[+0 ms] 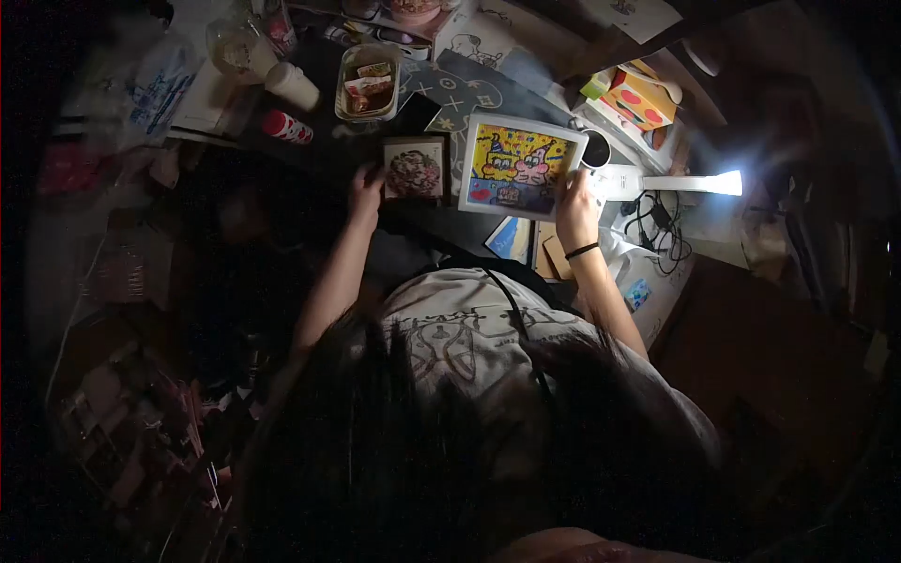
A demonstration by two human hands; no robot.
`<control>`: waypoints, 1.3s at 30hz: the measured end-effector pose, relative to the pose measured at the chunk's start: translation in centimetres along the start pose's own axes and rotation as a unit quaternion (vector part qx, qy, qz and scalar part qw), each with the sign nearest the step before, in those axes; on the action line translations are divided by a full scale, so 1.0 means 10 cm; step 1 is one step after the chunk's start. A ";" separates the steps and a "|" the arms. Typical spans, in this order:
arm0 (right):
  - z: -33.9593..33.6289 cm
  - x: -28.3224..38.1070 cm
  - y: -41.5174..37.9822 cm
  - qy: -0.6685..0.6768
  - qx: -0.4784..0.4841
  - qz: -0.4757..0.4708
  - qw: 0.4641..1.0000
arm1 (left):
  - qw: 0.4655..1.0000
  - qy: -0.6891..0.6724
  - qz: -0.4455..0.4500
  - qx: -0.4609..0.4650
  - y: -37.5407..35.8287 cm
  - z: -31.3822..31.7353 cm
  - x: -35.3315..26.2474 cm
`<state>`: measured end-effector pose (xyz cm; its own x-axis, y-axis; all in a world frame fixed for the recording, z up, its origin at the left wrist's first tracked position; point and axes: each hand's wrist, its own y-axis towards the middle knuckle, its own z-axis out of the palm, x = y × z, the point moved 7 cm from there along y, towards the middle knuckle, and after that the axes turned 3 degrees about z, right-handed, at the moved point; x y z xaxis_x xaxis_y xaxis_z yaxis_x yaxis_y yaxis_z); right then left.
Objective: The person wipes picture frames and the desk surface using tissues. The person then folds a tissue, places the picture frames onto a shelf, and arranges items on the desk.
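Note:
My left hand (367,194) is closed on the left edge of a small dark-framed picture (414,171) with a floral-looking design. On the right, my right hand (575,202) grips the lower right side of a white-framed picture (522,167), which shows colourful cartoon figures on yellow and blue. Both frames are held side by side, facing up, over the dark desk mat (453,89). A black band circles my right wrist. Fingers under the frames are hidden.
Right of the frames stand a dark-filled cup (597,149) and a lit white lamp (690,182) with tangled cables (663,225). Farther back are a plastic food container (369,83), a phone (418,114), a white cup (293,87), a red-capped item (285,127) and a colourful box (638,100).

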<state>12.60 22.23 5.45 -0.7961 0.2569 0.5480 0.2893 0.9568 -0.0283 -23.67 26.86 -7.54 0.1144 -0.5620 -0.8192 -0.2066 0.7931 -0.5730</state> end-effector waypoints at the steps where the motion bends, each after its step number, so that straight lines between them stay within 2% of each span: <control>1: -0.01 -0.04 0.03 0.000 -0.001 0.004 1.000 | 0.998 0.031 0.053 0.018 0.10 0.13 0.09; 3: -0.08 -0.05 0.10 0.060 -0.052 -0.045 0.996 | 0.986 0.077 0.145 0.023 0.25 0.37 0.36; 4: 0.01 -0.17 0.14 0.139 -0.027 -0.017 0.990 | 0.986 0.077 0.145 0.023 0.27 0.46 0.40; 6: 0.16 -0.29 0.17 0.246 -0.036 -0.035 0.968 | 0.978 0.174 0.113 0.027 0.33 0.61 0.55; 7: 0.28 -0.36 0.21 0.210 -0.041 -0.078 0.974 | 0.985 0.050 0.154 0.061 0.31 0.69 0.57; 8: 0.40 -0.50 0.21 0.210 -0.037 -0.077 0.974 | 0.985 0.050 0.151 0.059 0.32 0.71 0.63; 10: 0.21 -0.19 0.13 0.198 -0.153 -0.192 0.949 | 0.973 0.158 0.170 -0.007 0.29 0.69 0.61; 11: 0.10 0.02 0.10 0.067 -0.178 -0.274 0.943 | 0.973 0.159 0.167 -0.009 0.29 0.67 0.61; 13: 0.23 -0.07 0.10 0.122 -0.145 -0.251 0.949 | 0.930 0.285 0.233 0.006 0.30 0.68 0.56; 14: 0.32 -0.12 0.09 0.173 -0.114 -0.225 0.952 | 0.930 0.287 0.231 0.005 0.31 0.66 0.58; 16: 0.33 -0.10 0.12 0.224 -0.084 -0.200 0.950 | 0.881 0.295 0.370 0.020 0.22 0.74 0.40; 17: 0.37 -0.09 0.16 0.220 -0.017 -0.191 0.957 | 0.881 0.296 0.369 0.020 0.24 0.72 0.37; 18: 0.43 -0.06 0.17 0.214 0.050 -0.181 0.959 | 0.880 0.353 0.308 0.074 0.30 0.75 0.40; 19: 0.44 -0.05 0.17 0.215 0.050 -0.181 0.958 | 0.871 0.407 0.245 0.126 0.33 0.77 0.43; 20: 0.46 -0.05 0.16 0.215 0.048 -0.172 0.960 | 0.871 0.408 0.245 0.126 0.33 0.75 0.41; 22: 0.49 -0.05 0.11 0.214 0.048 -0.163 0.962 | 0.920 0.268 0.276 0.072 0.32 0.62 0.30; 23: 0.48 -0.06 0.08 0.210 0.027 -0.152 0.965 | 0.920 0.268 0.276 0.073 0.32 0.62 0.29; 25: 0.48 -0.08 0.07 0.206 0.004 -0.145 0.968 | 0.965 0.157 0.175 0.117 0.20 0.67 0.06; 26: 0.55 -0.11 0.06 0.190 0.015 -0.157 0.969 | 0.965 0.156 0.177 0.116 0.15 0.69 -0.03; 27: 0.60 -0.11 0.06 0.173 0.026 -0.168 0.970 | 0.983 0.135 0.067 0.107 0.14 0.67 0.04; 28: 0.50 0.09 0.03 0.157 0.004 -0.261 0.952 | 0.988 0.112 -0.045 0.098 0.07 0.66 0.08; 29: 0.48 0.15 0.02 0.158 0.002 -0.264 0.952 | 0.988 0.111 -0.042 0.096 -0.02 0.66 -0.02; 31: 0.53 0.23 0.01 0.111 0.030 -0.254 0.960 | 0.981 0.060 -0.048 0.180 -0.23 0.77 -0.22; 33: 0.61 0.22 0.02 0.129 0.050 -0.231 0.963 | 0.982 0.105 -0.014 0.158 -0.17 0.78 -0.27; 35: 0.71 0.26 -0.04 0.035 0.124 -0.218 0.967 | 0.979 0.150 0.019 0.138 -0.09 0.79 -0.29; 37: 0.81 0.24 -0.04 0.031 0.158 -0.206 0.965 | 0.981 0.067 -0.075 0.165 -0.05 0.84 -0.18; 39: 0.84 0.20 -0.04 0.028 0.167 -0.174 0.970 | 0.977 0.028 -0.079 0.194 -0.03 0.89 -0.19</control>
<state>6.47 23.50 -0.46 -0.7820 -0.0878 0.6171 -0.1873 0.9774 -0.0983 -15.24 29.83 -6.03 0.0592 -0.6879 -0.7234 0.1941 0.7188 -0.6676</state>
